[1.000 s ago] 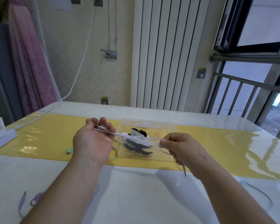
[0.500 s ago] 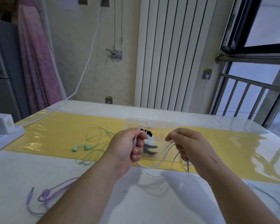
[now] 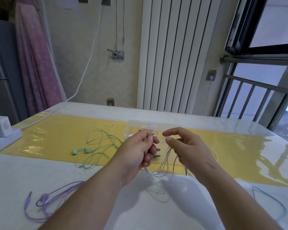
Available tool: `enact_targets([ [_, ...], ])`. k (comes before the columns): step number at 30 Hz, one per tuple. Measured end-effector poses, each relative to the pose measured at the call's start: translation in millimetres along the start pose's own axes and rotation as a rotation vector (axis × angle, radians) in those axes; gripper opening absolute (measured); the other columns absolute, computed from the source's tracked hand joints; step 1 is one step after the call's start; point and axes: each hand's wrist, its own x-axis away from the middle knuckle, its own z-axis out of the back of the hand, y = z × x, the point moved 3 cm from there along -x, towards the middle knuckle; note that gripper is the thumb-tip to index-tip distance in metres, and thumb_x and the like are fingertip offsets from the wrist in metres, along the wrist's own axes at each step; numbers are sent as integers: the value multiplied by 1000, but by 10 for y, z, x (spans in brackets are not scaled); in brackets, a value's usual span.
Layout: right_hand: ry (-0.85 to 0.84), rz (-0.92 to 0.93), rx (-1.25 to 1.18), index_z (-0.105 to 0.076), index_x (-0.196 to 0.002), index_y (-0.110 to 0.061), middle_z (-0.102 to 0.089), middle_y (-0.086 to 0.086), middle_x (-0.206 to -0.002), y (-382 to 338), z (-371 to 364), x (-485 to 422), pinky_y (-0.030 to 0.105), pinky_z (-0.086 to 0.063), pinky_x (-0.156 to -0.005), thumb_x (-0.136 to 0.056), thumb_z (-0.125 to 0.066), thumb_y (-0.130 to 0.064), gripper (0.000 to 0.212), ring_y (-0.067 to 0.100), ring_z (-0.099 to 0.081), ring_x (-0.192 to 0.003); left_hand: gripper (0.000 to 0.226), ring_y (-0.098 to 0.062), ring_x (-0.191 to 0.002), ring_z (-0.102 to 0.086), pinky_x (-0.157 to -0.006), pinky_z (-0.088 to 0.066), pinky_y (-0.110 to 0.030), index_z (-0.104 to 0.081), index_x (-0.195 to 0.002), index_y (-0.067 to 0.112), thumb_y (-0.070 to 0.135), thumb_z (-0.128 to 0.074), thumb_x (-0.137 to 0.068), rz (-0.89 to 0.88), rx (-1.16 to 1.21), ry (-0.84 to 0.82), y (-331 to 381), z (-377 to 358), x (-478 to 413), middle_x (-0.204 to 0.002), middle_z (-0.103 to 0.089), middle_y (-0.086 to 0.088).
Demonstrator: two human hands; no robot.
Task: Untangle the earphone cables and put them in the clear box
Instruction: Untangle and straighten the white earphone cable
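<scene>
My left hand (image 3: 138,151) grips a folded bunch of the white earphone cable (image 3: 163,165), with a small loop sticking out above its fingers. My right hand (image 3: 188,148) is just to its right, thumb and forefinger apart, while its lower fingers hold the hanging loops; the jack (image 3: 186,171) dangles below it. Both hands hover in front of the clear box (image 3: 156,126), which stands on the yellow mat (image 3: 56,138) and is mostly hidden by them. Something dark shows inside the box.
Green earphones (image 3: 98,146) lie tangled on the mat left of the box. Purple earphones (image 3: 45,201) lie at the front left of the white table, a blue cable (image 3: 273,201) at the front right. A white power strip (image 3: 0,135) sits at the left edge.
The white cable was stretched taut between my hands a second ago. My hands have come together, and the cable now hangs in slack loops. My right thumb and forefinger have opened.
</scene>
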Motion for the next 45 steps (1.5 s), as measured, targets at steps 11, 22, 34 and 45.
enact_targets([
  [11,-23,1,33,-70,-85,-20,-39,-12,-46,-41,-41,29,24,-22,-45,-89,-64,-20,7,12,-26,-43,33,-13,-45,-26,-47,-15,-21,-47,-61,11,2,-40,-91,61,23,-7,29,-35,36,-55,-45,-7],
  [22,-15,84,255,-70,-74,-22,-39,-11,-46,-102,-54,58,22,-24,-46,-84,-70,-23,10,9,-28,-44,39,-14,-45,-25,-46,-15,-20,-46,-53,15,-1,-38,-87,59,-16,-7,32,-75,48,-53,-44,-6],
  [34,-18,-171,-435,-40,-66,-15,-22,1,-58,-62,32,3,24,-20,-43,-90,-37,-5,26,11,-19,-43,23,-16,-48,-43,-46,-35,-23,-50,-78,13,-7,-47,-89,41,75,-96,75,-38,62,-65,-53,-10],
  [45,-160,-383,-893,-43,-63,-16,-25,0,-59,-15,-30,9,23,-16,-48,-68,-39,-15,6,12,-18,-42,21,-14,-45,-39,-49,-38,-25,-54,-86,16,8,-42,-101,-139,-16,148,28,-82,12,-57,-41,3],
])
